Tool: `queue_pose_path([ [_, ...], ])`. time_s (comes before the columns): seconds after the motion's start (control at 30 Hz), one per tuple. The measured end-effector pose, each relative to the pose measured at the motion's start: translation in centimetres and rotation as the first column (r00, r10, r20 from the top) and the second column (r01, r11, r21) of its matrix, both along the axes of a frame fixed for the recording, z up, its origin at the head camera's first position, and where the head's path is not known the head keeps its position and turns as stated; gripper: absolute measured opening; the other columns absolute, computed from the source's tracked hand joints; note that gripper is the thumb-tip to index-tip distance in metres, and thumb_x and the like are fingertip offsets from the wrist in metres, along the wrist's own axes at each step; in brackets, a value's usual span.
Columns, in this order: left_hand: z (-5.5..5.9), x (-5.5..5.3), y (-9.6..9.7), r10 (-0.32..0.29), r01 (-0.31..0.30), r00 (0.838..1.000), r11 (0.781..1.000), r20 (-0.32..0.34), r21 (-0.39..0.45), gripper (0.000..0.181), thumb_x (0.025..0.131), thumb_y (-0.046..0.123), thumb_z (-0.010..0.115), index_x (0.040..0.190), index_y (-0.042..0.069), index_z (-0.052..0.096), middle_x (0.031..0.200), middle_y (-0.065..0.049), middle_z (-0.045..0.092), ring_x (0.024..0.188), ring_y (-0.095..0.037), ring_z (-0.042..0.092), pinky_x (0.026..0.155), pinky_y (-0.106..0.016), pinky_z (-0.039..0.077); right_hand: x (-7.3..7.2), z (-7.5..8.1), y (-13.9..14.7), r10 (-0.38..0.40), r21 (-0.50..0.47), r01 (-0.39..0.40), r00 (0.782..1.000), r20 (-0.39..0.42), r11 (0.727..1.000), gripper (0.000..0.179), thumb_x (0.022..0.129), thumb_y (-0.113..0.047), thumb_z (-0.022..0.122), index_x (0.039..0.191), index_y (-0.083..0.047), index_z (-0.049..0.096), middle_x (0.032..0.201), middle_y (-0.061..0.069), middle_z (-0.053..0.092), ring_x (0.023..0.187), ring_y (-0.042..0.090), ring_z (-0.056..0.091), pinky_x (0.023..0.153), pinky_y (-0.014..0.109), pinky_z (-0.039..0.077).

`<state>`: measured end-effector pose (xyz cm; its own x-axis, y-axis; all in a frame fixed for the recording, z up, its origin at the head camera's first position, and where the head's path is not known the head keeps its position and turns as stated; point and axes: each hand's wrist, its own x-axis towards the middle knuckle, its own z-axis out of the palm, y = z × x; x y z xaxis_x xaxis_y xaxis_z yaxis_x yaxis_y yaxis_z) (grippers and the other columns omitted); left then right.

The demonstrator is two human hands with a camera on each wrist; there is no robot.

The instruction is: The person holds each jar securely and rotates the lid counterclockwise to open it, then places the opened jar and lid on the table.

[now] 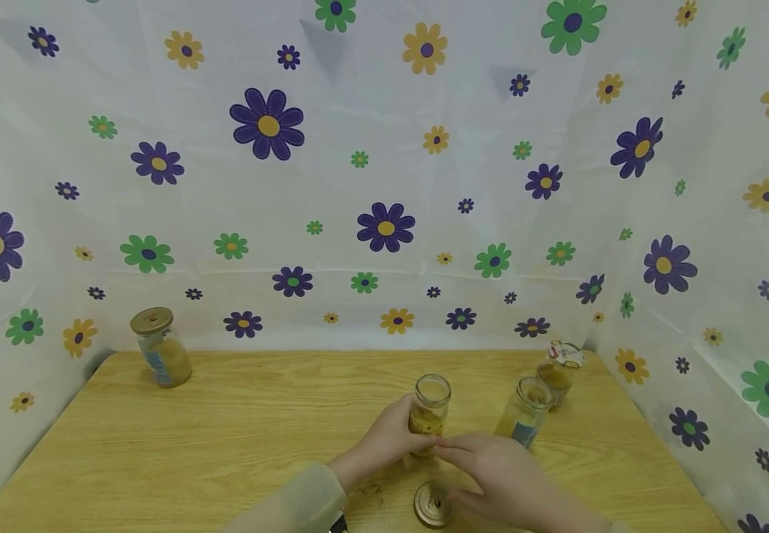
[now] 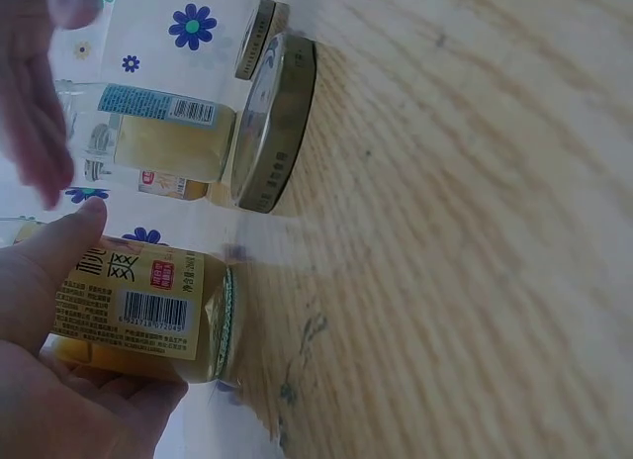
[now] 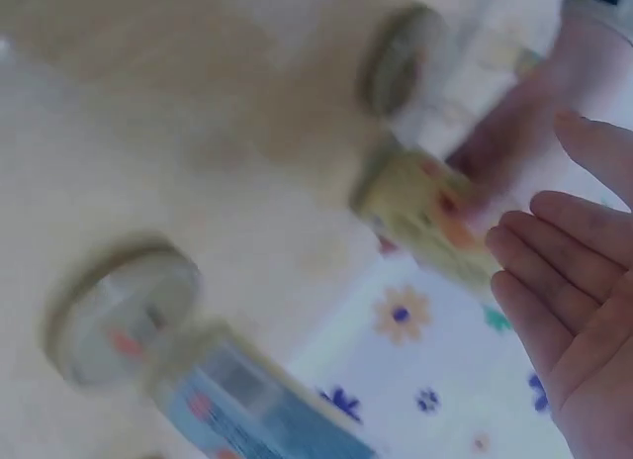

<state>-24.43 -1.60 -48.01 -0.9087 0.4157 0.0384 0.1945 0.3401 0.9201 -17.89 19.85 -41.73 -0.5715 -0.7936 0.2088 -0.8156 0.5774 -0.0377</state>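
Observation:
My left hand (image 1: pixel 387 437) grips an uncapped glass jar (image 1: pixel 430 426) with a yellow label, its thumb across the front in the left wrist view. The jar stands upright near the middle of the table, with yellowish contents low inside. My right hand (image 1: pixel 500 470) reaches in from the right, its fingers (image 3: pixel 554 266) extended and holding nothing. In the head view its fingertips overlap the left thumb and the jar's lower front. A gold lid (image 1: pixel 433 505) lies on the table, just left of the right thumb.
An uncapped blue-labelled jar (image 1: pixel 525 414) stands to the right, with a jar topped in white and red (image 1: pixel 560 370) behind it. Another blue-labelled jar (image 1: pixel 163 352) with a gold lid stands back left. Flowered cloth walls (image 1: pixel 331 215) border the wooden table (image 1: pixel 257 414). A second lid (image 2: pixel 257 39) shows in the left wrist view.

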Motion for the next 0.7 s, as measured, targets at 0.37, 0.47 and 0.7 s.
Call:
queue_pose_path([
  [0.37, 0.0, -0.2, 0.1, 0.005, -0.005, 1.000, 1.000, 0.013, 0.009, 0.060, 0.089, 0.015, 0.087, 0.140, 0.002, 0.057, 0.138, -0.020, 0.067, 0.128, -0.041, 0.065, 0.112, -0.062, 0.051, -2.2, 7.1, 3.3, -0.148, -0.117, 0.128, 0.973, -0.178, 0.985, 0.056, 0.084, -0.023, 0.090, 0.133, -0.004, 0.071, 0.130, 0.011, 0.076, 0.110, 0.028, 0.077, 0.089, 0.043, 0.066],
  [0.47, 0.1, -0.2, 0.1, 0.011, -0.011, 1.000, 1.000, 0.013, -0.001, 0.059, 0.089, 0.014, 0.088, 0.137, 0.002, 0.057, 0.136, -0.019, 0.067, 0.127, -0.041, 0.065, 0.111, -0.062, 0.052, -3.3, 8.6, 4.3, -0.195, -0.155, 0.169, 0.967, -0.167, 0.973, 0.055, 0.086, -0.020, 0.089, 0.134, -0.003, 0.071, 0.131, 0.014, 0.075, 0.112, 0.032, 0.075, 0.092, 0.047, 0.065],
  [0.7, 0.1, -0.1, 0.1, 0.012, -0.012, 0.999, 1.000, 0.030, -0.003, 0.057, 0.088, 0.013, 0.088, 0.135, 0.001, 0.058, 0.134, -0.020, 0.068, 0.125, -0.041, 0.065, 0.110, -0.062, 0.053, -5.5, 10.7, 6.4, -0.284, -0.200, 0.261, 0.954, -0.094, 0.944, 0.057, 0.089, -0.018, 0.087, 0.139, -0.001, 0.067, 0.137, 0.019, 0.072, 0.119, 0.039, 0.072, 0.095, 0.054, 0.062],
])
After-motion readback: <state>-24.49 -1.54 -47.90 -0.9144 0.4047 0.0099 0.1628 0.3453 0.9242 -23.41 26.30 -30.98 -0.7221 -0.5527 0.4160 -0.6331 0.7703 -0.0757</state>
